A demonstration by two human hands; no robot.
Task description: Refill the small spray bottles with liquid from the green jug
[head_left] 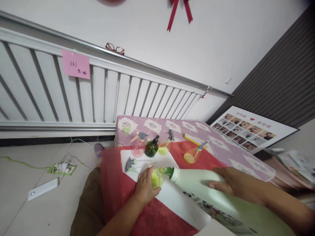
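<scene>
My left hand [147, 186] is wrapped round a small clear yellow-green spray bottle [157, 177] with its top off. Tilted toward it is a large pale green jug [204, 182], gripped near its upper side by my right hand [230, 182]. The jug's dark green spout [169, 171] meets the bottle's mouth; whether liquid is flowing I cannot tell. Left of the bottle lies a grey spray head [130, 163] on white cloth. Behind stand a pink spray bottle [138, 148], a dark green pump bottle [151, 147] and a yellow-green spray bottle [164, 147]. A yellow spray bottle [193, 155] leans farther right.
Red cloth [157, 214] and white cloth [182, 200] cover part of the patterned tablecloth [167, 131]. A yellow box [194, 140] and a small green cup [126, 128] lie at the back. A radiator [137, 95] runs behind; a power strip [62, 168] rests on the floor.
</scene>
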